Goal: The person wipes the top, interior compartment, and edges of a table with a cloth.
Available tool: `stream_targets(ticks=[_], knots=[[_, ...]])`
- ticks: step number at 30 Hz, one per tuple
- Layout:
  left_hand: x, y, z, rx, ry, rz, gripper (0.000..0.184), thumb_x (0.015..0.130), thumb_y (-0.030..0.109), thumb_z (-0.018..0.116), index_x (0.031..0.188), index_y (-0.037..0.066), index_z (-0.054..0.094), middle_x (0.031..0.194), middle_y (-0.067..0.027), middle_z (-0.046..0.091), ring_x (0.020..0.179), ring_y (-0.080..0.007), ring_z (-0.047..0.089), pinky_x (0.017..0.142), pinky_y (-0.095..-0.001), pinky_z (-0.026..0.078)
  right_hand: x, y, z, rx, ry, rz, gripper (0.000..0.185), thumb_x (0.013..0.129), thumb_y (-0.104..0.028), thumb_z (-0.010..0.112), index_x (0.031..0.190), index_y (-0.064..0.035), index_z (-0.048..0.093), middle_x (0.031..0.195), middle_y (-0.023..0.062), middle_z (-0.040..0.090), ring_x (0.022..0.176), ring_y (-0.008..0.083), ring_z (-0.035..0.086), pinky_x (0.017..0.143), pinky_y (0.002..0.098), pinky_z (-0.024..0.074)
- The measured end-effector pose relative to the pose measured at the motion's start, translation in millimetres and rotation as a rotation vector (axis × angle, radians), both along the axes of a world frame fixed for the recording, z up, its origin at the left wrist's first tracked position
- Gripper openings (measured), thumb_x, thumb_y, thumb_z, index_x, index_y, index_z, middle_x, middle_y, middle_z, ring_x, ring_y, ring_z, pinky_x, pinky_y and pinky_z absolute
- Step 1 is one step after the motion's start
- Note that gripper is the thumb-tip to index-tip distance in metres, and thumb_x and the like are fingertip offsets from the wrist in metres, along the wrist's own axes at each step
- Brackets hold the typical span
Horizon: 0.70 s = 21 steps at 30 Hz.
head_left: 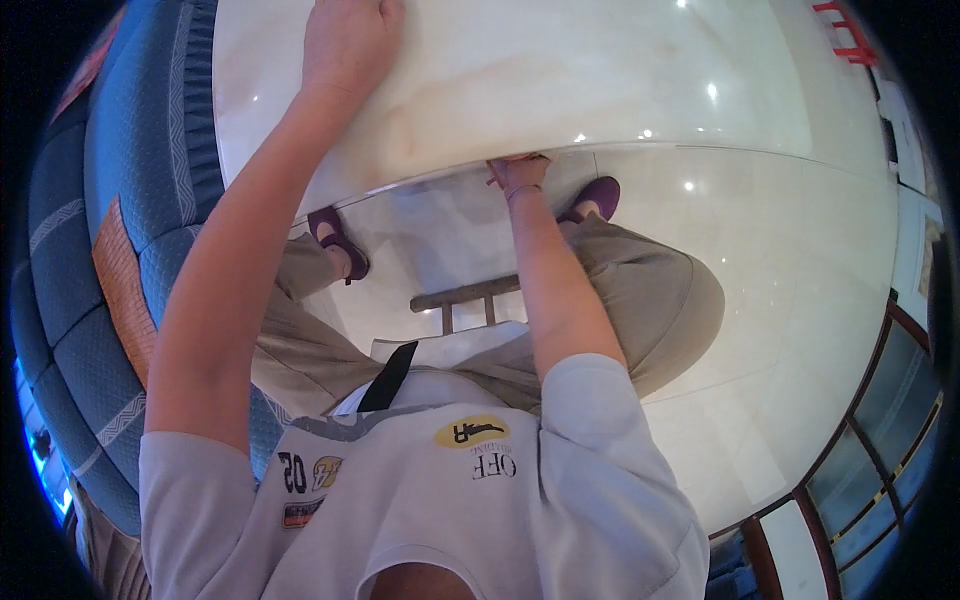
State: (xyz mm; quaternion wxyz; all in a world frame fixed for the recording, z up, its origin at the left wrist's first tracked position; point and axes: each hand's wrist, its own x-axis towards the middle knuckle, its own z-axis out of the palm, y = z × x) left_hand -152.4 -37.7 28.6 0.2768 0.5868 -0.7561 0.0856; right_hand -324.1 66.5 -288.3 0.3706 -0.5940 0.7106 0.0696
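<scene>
My left hand [350,42] rests on the pale, glossy tabletop [560,70], its back towards me. The top of the view cuts off most of its fingers, so whether it holds anything is hidden. Lower down, my right hand [522,172] is at the near edge of the table, with the fingers bent in at the rim and partly out of sight. A thin band circles the right wrist. Something small and reddish [492,180] shows beside those fingers, too small to name.
A blue quilted sofa [70,330] runs along the left, with an orange-brown woven patch [125,280]. Beneath the table edge are my legs, dark purple shoes [598,197] and a wooden bar frame [465,293] on shiny floor tiles. A red object [850,40] stands far right.
</scene>
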Motion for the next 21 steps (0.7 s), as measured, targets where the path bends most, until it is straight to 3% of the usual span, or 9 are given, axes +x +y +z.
stream_targets(ticks=[3, 7, 11, 13, 17, 19, 21], knots=[[-1, -1, 1, -0.014, 0.024, -0.006, 0.030, 0.080, 0.005, 0.051, 0.108, -0.005, 0.050, 0.106, -0.0256, 0.054, 0.103, -0.0408, 0.050, 0.091, -0.0454, 0.041, -31, -6, 14, -0.103, -0.095, -0.072, 0.079, 0.083, -0.068, 0.039, 0.132, -0.0061, 0.043, 0.118, 0.0114, 0.060, 0.102, 0.0249, 0.061, 0.069, 0.0459, 0.0531], [0, 4, 7, -0.018, 0.032, -0.006, 0.027, 0.080, 0.005, 0.050, 0.105, -0.004, 0.051, 0.103, -0.0252, 0.054, 0.100, -0.0404, 0.051, 0.089, -0.0456, 0.042, -88, -21, 58, -0.395, -0.400, -0.537, 0.062, 0.087, -0.054, 0.035, 0.126, -0.0070, 0.046, 0.110, 0.0127, 0.058, 0.091, 0.0279, 0.060, 0.062, 0.0456, 0.0495], [3, 3, 5, -0.024, 0.037, -0.020, 0.027, 0.080, 0.006, 0.050, 0.105, -0.004, 0.051, 0.103, -0.0252, 0.054, 0.099, -0.0404, 0.051, 0.089, -0.0458, 0.042, -134, -39, 117, -0.526, -1.035, -1.124, 0.046, 0.092, -0.041, 0.031, 0.120, -0.0080, 0.049, 0.103, 0.0139, 0.057, 0.081, 0.0309, 0.059, 0.056, 0.0452, 0.0458], [4, 3, 5, -0.010, 0.037, -0.002, 0.028, 0.081, 0.007, 0.050, 0.106, -0.004, 0.051, 0.104, -0.0251, 0.054, 0.100, -0.0399, 0.051, 0.089, -0.0453, 0.042, -149, -45, 144, -0.583, -1.636, -1.468, 0.036, 0.093, -0.030, 0.030, 0.113, -0.0074, 0.050, 0.101, 0.0154, 0.056, 0.074, 0.0313, 0.059, 0.046, 0.0441, 0.0425], [-2, 6, 13, 0.052, 0.061, 0.057, 0.029, 0.082, 0.009, 0.050, 0.108, -0.005, 0.052, 0.105, -0.0248, 0.055, 0.102, -0.0394, 0.051, 0.090, -0.0448, 0.042, -137, -28, 211, -0.622, -1.521, -1.564, 0.029, 0.092, -0.018, 0.033, 0.115, -0.0075, 0.048, 0.105, 0.0158, 0.055, 0.076, 0.0305, 0.060, 0.046, 0.0441, 0.0455], [-1, 6, 9, 0.045, 0.091, 0.073, 0.030, 0.083, 0.010, 0.050, 0.109, -0.005, 0.052, 0.106, -0.0250, 0.055, 0.103, -0.0390, 0.051, 0.091, -0.0444, 0.042, -122, -19, 231, -0.845, -1.305, -1.510, 0.036, 0.095, -0.014, 0.033, 0.130, -0.0057, 0.034, 0.120, 0.0144, 0.050, 0.092, 0.0309, 0.058, 0.062, 0.0446, 0.0571], [0, 3, 6, 0.044, 0.090, 0.056, 0.030, 0.083, 0.010, 0.050, 0.109, -0.005, 0.053, 0.106, -0.0251, 0.055, 0.102, -0.0391, 0.051, 0.091, -0.0445, 0.042, -121, -15, 231, -0.865, -1.305, -1.455, 0.035, 0.095, -0.012, 0.033, 0.129, -0.0046, 0.035, 0.123, 0.0150, 0.047, 0.097, 0.0325, 0.057, 0.069, 0.0469, 0.0575]])
